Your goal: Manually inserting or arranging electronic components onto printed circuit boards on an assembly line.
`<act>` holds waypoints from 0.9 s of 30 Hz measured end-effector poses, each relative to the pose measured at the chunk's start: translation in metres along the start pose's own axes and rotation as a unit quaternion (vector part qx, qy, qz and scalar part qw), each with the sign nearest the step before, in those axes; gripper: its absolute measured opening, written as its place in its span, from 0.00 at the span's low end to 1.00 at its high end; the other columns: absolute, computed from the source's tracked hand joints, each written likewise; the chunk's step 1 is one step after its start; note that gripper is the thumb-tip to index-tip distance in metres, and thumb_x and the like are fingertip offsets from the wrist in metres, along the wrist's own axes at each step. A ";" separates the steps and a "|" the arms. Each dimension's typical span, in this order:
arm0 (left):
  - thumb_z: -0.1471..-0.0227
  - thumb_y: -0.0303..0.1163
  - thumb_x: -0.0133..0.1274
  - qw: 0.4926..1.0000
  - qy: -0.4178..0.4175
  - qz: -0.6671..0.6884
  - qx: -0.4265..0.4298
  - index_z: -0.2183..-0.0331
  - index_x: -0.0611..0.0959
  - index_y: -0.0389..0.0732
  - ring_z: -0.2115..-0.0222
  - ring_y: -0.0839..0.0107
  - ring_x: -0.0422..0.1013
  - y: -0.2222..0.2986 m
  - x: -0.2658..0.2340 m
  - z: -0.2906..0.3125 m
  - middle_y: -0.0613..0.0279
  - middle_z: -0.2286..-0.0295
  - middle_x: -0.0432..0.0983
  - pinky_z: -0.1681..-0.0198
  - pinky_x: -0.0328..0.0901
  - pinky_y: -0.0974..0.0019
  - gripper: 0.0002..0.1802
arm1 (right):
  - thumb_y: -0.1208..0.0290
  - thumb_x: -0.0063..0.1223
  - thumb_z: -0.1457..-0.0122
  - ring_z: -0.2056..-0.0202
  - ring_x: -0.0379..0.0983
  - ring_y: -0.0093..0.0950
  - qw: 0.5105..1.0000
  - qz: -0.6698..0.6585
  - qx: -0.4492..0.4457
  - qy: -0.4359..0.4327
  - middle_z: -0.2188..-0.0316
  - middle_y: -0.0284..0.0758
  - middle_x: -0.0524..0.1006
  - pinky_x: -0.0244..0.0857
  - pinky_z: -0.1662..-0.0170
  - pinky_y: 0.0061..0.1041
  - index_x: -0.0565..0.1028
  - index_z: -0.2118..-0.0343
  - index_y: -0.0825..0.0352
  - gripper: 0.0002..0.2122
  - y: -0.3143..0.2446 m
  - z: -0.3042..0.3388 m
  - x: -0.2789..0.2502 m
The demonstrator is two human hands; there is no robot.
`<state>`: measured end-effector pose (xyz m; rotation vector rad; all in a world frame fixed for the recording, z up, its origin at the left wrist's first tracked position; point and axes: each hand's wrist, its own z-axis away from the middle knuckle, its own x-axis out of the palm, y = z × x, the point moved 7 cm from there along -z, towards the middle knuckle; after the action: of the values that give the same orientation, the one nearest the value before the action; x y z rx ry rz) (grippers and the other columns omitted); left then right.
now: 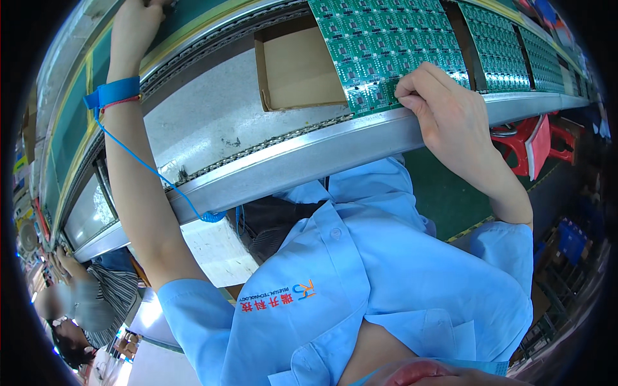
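My right hand (447, 112) is over the near edge of a green circuit board panel (393, 48), which carries rows of small repeated circuits. Its thumb and forefinger are pinched together at the panel's near edge; whatever they hold, if anything, is too small to make out. My left hand (138, 22) reaches to the far side, over a green work surface (203, 8). Its fingers look curled beside a small dark thing and are partly cut off by the picture's upper edge. A blue wrist strap (119, 93) with a coiled cord circles my left wrist.
The panel lies across a conveyor with a metal near rail (290, 164) and chain. An open cardboard box (299, 71) sits left of it. More green panels (496, 51) line up rightward. A red stool (515, 145) stands below the rail. Another person (90, 296) works at far left.
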<state>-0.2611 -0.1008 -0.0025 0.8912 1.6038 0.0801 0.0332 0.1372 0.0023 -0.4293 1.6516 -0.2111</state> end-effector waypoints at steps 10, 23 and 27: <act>0.42 0.24 0.49 0.998 0.006 0.061 0.005 0.54 0.79 0.23 0.66 0.41 0.76 0.004 -0.023 0.010 0.28 0.64 0.78 0.61 0.69 0.48 0.17 | 0.78 0.56 0.44 0.69 0.76 0.37 0.998 -0.002 -0.053 0.036 0.70 0.33 0.75 0.68 0.68 0.34 0.79 0.66 0.63 0.05 0.002 -0.002 -0.020; 0.37 0.36 0.51 0.971 -0.114 0.210 -0.003 0.52 0.80 0.36 0.73 0.79 0.77 0.084 0.013 0.056 0.60 0.60 0.83 0.68 0.67 0.78 0.17 | 0.78 0.55 0.43 0.67 0.78 0.33 0.990 -0.111 -0.060 0.057 0.68 0.32 0.80 0.70 0.65 0.30 0.79 0.59 0.61 0.10 0.034 0.003 -0.017; 0.36 0.35 0.50 0.963 -0.135 0.234 -0.013 0.51 0.79 0.36 0.73 0.78 0.78 0.085 0.026 0.059 0.60 0.60 0.83 0.68 0.67 0.78 0.16 | 0.78 0.56 0.45 0.68 0.79 0.31 0.989 -0.122 -0.057 0.055 0.69 0.32 0.81 0.70 0.67 0.28 0.78 0.58 0.59 0.11 0.041 0.006 -0.014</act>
<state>-0.1669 -0.0516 0.0048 1.1919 1.1145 0.2976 0.0342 0.1811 -0.0010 -0.7198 1.7236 -0.3288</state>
